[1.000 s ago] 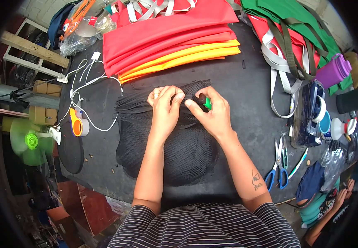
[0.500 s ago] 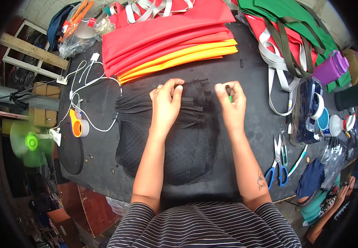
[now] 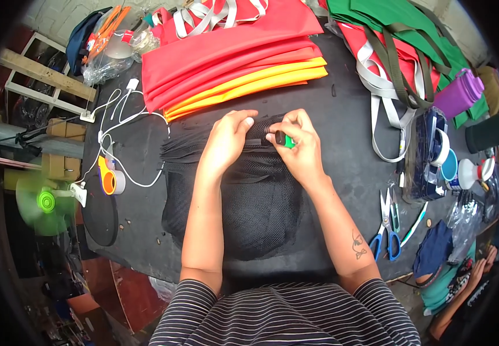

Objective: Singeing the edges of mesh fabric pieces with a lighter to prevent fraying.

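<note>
A piece of black mesh fabric [image 3: 243, 213], gathered into folds along its upper part, lies on the dark table in front of me. Over those folds is my left hand [image 3: 225, 138], its fingers curled and thumb pressed in, pinching the mesh near its top edge. My right hand [image 3: 300, 144] is closed round a small green thing with a dark end [image 3: 285, 139], which looks like a lighter. It is held just above the mesh's upper right part, close to the left hand. The fingertips hide part of both the mesh and the small thing.
Folded red and yellow fabric [image 3: 232, 63] is stacked beyond my hands. Blue-handled scissors [image 3: 385, 225] lie at the right, near a navy case [image 3: 425, 155]. White cables [image 3: 108, 135] and a tape roll [image 3: 111, 181] are left, beside a green fan [image 3: 46, 200]. Another person's hand [image 3: 483, 265] shows lower right.
My right hand has moved left, from beside the mesh to over its upper right part, bringing the small green thing along. The left hand has shifted slightly left.
</note>
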The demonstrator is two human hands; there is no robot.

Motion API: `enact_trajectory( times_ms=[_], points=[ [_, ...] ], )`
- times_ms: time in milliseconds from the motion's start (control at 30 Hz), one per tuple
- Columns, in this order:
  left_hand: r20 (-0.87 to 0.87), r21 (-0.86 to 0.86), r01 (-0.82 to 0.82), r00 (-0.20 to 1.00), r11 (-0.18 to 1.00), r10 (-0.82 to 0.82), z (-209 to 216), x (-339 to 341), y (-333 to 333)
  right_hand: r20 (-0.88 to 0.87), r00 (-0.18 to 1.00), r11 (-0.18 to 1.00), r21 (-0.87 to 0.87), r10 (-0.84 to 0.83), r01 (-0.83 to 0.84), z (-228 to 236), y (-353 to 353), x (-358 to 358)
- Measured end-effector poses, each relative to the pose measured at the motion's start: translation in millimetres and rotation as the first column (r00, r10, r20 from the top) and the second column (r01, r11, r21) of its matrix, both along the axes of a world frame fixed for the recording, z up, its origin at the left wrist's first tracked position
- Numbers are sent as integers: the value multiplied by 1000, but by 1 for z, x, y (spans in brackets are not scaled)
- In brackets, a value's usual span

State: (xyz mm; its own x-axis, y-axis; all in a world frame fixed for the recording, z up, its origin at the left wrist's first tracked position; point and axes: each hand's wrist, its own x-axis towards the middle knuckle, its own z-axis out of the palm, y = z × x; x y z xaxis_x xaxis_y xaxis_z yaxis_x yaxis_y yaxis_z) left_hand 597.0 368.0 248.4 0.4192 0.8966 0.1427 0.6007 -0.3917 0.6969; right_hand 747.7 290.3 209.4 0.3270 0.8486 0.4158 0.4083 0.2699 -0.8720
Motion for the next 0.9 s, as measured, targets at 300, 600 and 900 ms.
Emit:
enact_trajectory(
  times_ms=[300,600,900],
  points=[
    [98,224,-41,995,974,19,7,2,-24,18,1000,999,50,-17,16,8,-12,-3],
    [65,191,-52,997,980,40,2,7,-31,-145,989,1000,-17,8,-10,8,-6,0],
    [-10,206,-19,1000,978,22,3,12,-28,-116,993,998,-65,-10,2,8,-4,5]
  ],
)
